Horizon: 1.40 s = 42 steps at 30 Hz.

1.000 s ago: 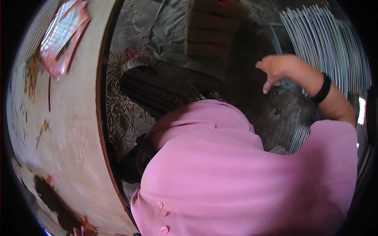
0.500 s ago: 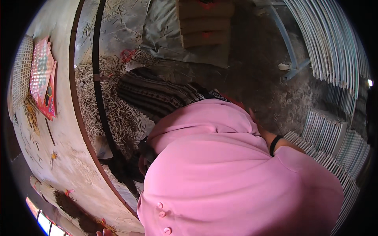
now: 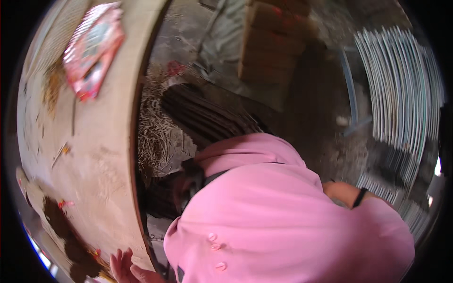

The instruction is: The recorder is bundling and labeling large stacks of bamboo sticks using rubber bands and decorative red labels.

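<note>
My left hand (image 3: 126,268) is at the lower left, over the near edge of a pale board-like tabletop (image 3: 101,174). Its fingers are stretched and apart, and it holds nothing that I can see. My right forearm, with a black band (image 3: 360,197) round it, reaches from the pink sleeve on the right. Of my right hand (image 3: 332,187) only a part shows beside my pink shirt (image 3: 278,212); its fingers are hidden. My striped trousers (image 3: 207,115) stretch away toward a heap of cut straw (image 3: 158,125) on the floor.
On the tabletop lie a shiny red packet (image 3: 94,49), a small stick with a yellow end (image 3: 61,153) and dark brown matter (image 3: 61,226). Brown cartons (image 3: 271,45) stand at the back. Stacked pale slats (image 3: 394,85) line the right, beside a blue-grey bar (image 3: 349,87).
The view has swung, so the tabletop and red packet sit farther right. My left hand has come further into view at the lower left. My right hand has drawn back along my side.
</note>
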### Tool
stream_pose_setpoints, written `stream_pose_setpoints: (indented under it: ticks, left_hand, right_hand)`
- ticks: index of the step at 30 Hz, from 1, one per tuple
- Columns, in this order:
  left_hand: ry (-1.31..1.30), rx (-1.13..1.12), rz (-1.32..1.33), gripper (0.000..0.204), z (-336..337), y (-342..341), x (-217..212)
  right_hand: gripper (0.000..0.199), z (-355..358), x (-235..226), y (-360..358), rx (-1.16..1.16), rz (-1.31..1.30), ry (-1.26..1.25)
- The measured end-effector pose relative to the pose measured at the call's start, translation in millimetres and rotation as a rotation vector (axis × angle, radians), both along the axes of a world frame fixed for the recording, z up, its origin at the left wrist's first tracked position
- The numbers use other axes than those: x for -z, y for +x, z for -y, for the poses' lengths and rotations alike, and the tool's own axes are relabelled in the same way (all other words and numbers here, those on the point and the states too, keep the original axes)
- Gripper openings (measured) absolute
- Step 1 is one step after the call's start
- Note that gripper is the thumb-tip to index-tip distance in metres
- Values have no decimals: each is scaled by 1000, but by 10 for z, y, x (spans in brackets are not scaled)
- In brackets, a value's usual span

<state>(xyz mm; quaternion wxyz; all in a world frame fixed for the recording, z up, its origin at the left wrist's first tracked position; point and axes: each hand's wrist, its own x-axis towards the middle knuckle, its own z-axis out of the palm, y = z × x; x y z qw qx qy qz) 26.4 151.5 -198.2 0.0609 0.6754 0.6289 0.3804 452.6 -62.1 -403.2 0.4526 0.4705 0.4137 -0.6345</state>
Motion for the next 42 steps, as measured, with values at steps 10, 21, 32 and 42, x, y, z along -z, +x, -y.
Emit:
stream_pose_setpoints:
  ticks: [10,21,32,42]
  left_hand:
    - [-87,404,249,43,278,-1412,-1463]
    - [135,-768,284,34,-1051,-4188,-1684]
    - [-206,-1033,379,67,-1421,-5149,-809]
    - [-191,-917,726,73,-1565,-4734,-751]
  right_hand:
    - [33,-2354,-3013,-1223,-520,-100,216]
    - [39,-4129,-3971,-5409,-512,-1297,1026]
    - [100,-5637,-2579,-8445,295,-943,494]
    - [40,-5615,-2545,-8281,440,-937,249]
